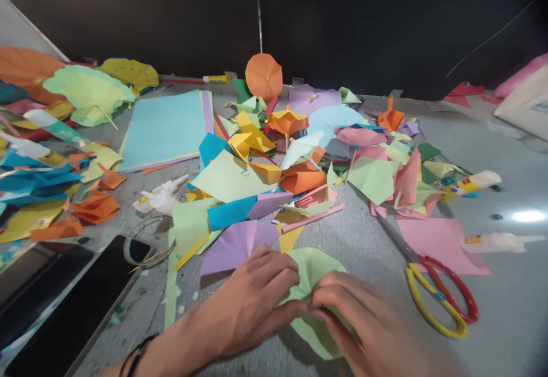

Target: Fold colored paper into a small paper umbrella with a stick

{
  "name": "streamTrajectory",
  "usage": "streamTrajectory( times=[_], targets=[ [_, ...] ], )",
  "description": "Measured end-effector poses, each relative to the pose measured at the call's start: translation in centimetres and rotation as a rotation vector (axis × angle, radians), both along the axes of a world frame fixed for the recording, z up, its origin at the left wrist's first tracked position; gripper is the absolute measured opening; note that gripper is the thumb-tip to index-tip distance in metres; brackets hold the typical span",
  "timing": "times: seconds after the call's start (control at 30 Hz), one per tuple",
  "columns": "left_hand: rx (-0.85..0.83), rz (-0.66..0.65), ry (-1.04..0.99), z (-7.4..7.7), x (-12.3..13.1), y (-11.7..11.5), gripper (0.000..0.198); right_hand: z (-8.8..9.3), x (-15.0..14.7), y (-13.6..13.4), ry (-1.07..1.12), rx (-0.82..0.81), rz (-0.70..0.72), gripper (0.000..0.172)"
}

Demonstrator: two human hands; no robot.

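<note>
A pleated light green paper disc (319, 331) is between my two hands at the bottom middle, low over the grey table. My left hand (261, 294) has its fingers curled on the disc's left side, the thumb near the centre. From the right, my right hand (353, 308) pinches the disc near its centre with thumb and forefinger. The two hands almost touch there. A purple pleated paper fan (237, 246) lies just beyond my left hand.
Scissors (440, 297) with red and yellow handles lie at the right by a pink sheet (440, 243). Coloured paper scraps (231, 177) cover the middle. Dark phones (81, 314), a wire coil (148, 246) and a blue sheet (165, 126) are at the left.
</note>
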State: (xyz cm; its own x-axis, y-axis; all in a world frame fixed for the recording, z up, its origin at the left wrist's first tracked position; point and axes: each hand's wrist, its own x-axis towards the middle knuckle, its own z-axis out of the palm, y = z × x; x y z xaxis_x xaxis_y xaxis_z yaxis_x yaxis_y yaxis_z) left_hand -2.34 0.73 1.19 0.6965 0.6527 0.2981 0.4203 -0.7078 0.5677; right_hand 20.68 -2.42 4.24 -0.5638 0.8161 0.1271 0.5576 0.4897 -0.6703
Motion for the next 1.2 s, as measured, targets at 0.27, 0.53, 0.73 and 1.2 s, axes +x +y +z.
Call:
streamTrajectory(
  times=[0.27,0.53,0.73,1.2],
  targets=[
    [-0.040,-0.007,0.022,-0.2,-0.3,-0.1,0.019,1.0,3.9,1.3,-0.053,0.336,-0.208,0.014],
    [-0.009,-0.011,0.018,-0.4,-0.2,-0.1,0.018,1.2,7.3,1.5,-0.267,0.492,-0.505,0.010],
    [0.087,0.018,-0.096,0.1,-0.6,-0.4,0.020,1.1,8.6,1.5,-0.305,0.563,-0.503,0.023],
    [0.264,0.241,0.195,5.5,-6.1,-0.8,0.022,-0.1,10.4,0.5,-0.337,0.593,-0.570,0.028]
  ],
)
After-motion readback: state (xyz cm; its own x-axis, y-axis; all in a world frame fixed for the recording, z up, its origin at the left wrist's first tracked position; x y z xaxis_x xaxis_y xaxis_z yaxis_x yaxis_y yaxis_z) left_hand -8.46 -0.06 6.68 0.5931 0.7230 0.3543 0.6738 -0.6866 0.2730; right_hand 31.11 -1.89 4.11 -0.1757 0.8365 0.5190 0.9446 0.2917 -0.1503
